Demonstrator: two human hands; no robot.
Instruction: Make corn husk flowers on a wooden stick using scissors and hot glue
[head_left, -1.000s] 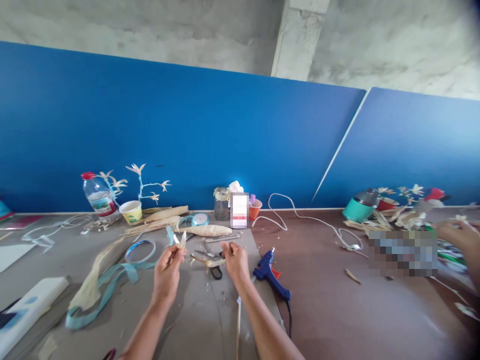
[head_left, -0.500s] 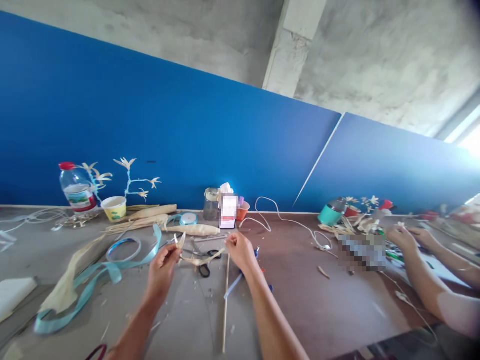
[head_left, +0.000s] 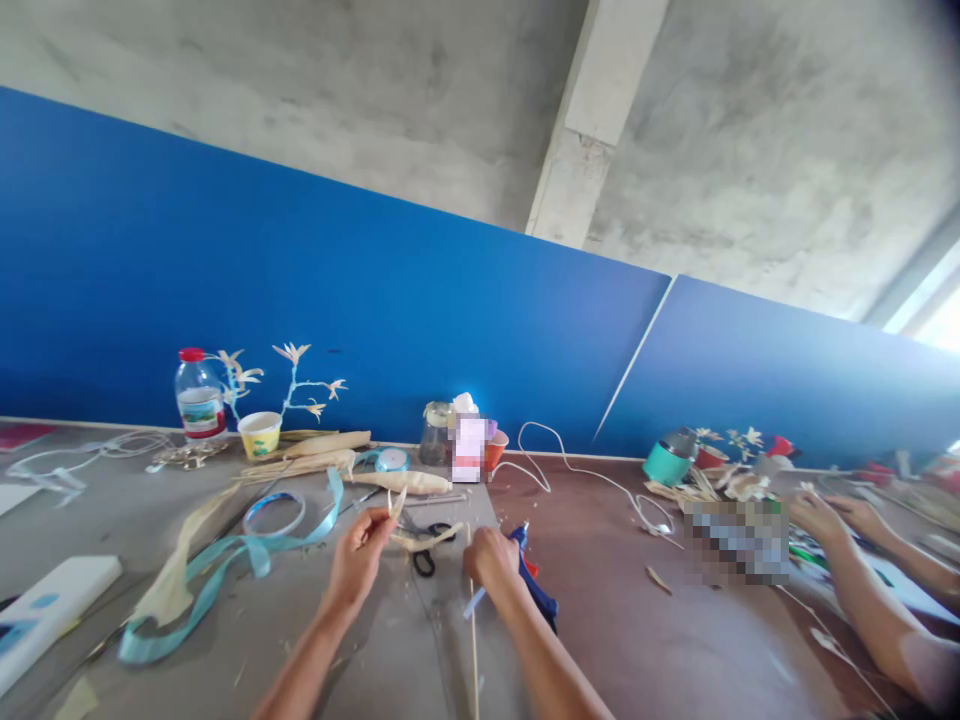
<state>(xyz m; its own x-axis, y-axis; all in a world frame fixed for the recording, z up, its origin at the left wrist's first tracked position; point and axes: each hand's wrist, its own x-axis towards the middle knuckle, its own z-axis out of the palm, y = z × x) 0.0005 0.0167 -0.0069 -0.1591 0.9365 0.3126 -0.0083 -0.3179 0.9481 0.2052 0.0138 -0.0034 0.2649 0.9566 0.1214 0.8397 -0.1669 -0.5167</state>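
My left hand (head_left: 364,550) pinches a small flower of pale, dried husk petals (head_left: 396,503) between thumb and fingertips. Beyond it lie black-handled scissors (head_left: 424,563), with a curled husk strip (head_left: 420,543) across them. My right hand (head_left: 489,558) is closed over the upper part of a thin pale stick (head_left: 474,650) on the table; its fingertips are hidden, so what they hold cannot be made out. Just right of that hand rests a blue glue gun (head_left: 538,592), partly covered by my forearm.
Light-blue ribbon (head_left: 169,625) and a tape roll (head_left: 274,513) lie at left. Behind stand a bottle (head_left: 201,405), a yellow cup (head_left: 259,436) with husk flowers, a glass jar (head_left: 435,440) and a phone (head_left: 469,450). At right are another person's hands (head_left: 817,518) and a white cable (head_left: 585,470).
The view has shifted, so the table things sit lower and further right. My right hand has come down toward me along the stick. My left hand still holds the husk flower.
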